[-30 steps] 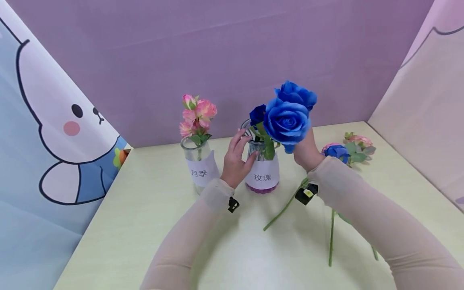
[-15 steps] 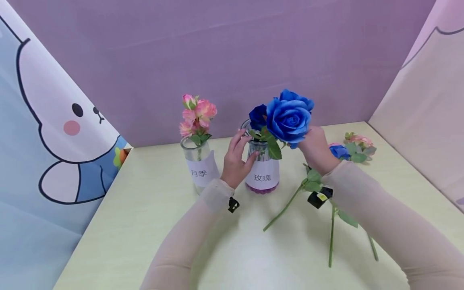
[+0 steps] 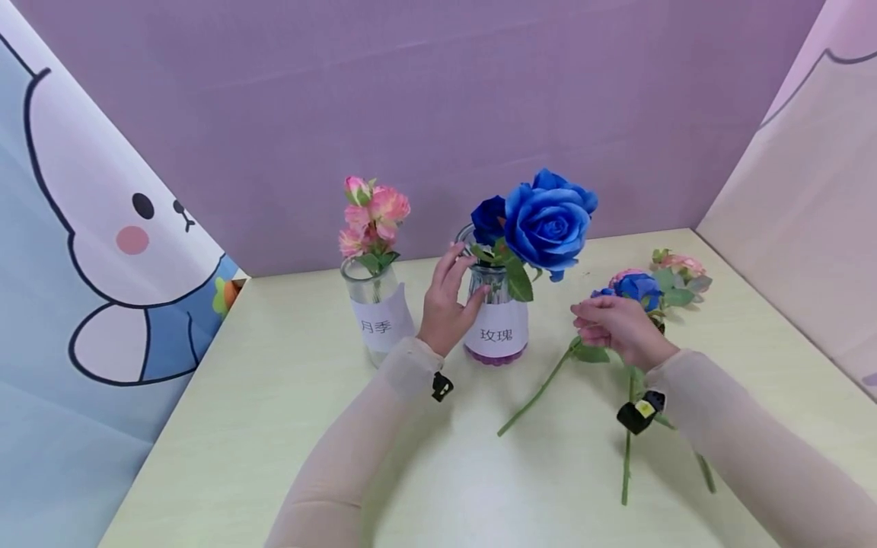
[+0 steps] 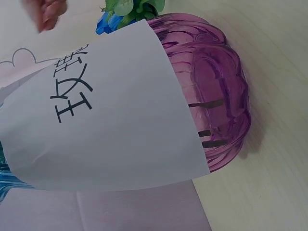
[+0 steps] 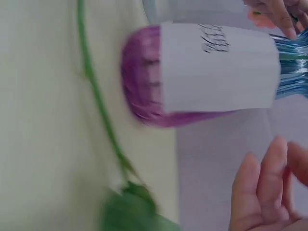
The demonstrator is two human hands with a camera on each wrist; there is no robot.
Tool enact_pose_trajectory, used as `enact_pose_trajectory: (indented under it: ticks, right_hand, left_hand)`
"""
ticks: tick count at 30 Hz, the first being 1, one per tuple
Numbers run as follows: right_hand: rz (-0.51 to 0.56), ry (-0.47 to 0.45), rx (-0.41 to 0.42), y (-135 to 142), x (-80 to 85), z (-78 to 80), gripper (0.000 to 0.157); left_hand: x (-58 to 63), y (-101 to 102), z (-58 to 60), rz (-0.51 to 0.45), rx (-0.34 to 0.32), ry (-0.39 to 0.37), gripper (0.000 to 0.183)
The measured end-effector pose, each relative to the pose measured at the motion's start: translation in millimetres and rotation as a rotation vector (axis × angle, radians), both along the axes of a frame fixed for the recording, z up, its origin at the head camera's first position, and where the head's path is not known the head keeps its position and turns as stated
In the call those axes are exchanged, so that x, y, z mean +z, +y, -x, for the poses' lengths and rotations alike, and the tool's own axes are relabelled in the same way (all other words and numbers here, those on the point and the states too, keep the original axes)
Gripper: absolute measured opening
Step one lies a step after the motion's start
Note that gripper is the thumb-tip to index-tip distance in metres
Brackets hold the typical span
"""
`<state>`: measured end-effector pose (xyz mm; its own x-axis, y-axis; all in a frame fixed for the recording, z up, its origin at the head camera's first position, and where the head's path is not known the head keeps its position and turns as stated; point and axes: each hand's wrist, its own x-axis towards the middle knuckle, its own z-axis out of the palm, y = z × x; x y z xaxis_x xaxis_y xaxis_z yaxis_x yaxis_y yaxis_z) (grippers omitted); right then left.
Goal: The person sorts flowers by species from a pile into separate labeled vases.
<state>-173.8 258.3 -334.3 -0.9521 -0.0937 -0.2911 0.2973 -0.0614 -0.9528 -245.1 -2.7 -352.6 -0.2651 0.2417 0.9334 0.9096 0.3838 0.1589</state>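
Observation:
My left hand [image 3: 445, 304] holds the neck of a labelled glass vase [image 3: 496, 331], its thumb in front and its fingers near the rim. This vase has a purple base [image 4: 221, 91] and stands upright. A large blue rose [image 3: 548, 221] and a darker blue rose [image 3: 489, 221] stand in it, leaning over the rim. To the right, my right hand [image 3: 620, 326] hovers empty with loosely bent fingers, apart from the vase. Below and behind it lie a blue rose [image 3: 639, 288] and a green stem [image 3: 537, 399] with leaves.
A second labelled glass vase [image 3: 384, 327] with pink flowers [image 3: 373, 217] stands at the left. More pink flowers [image 3: 681, 266] lie at the back right of the table [image 3: 438, 472]. A purple cloth wall [image 3: 438, 114] closes off the back.
My right hand has lowered the large blue rose slightly, let go of it and moved down and right. The left hand stays at the vase.

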Motion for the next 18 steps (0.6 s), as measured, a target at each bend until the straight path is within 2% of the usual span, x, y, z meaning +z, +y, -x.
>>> enact_pose_trajectory:
  ticks: [3,7,11,18]
  right_hand:
    - [0.175,-0.137,-0.015,4,-17.5,-5.4,0.023]
    - [0.270,-0.254,-0.002,5,-39.1,-12.2,0.029]
    - [0.258,-0.282,0.008,1,-54.0,-17.0,0.028]
    - [0.136,-0.277,0.009,-8,-64.3,-19.8,0.019]
  left_hand:
    - [0.7,0,0.4,0.000,-0.007,0.002,0.049]
    - [1.1,1,0.2,0.002,-0.009,0.003,0.049]
    - [1.3,0,-0.2,-0.001,-0.004,0.004,0.049]
    - [0.6,0,-0.5,0.001,-0.002,-0.005,0.049]
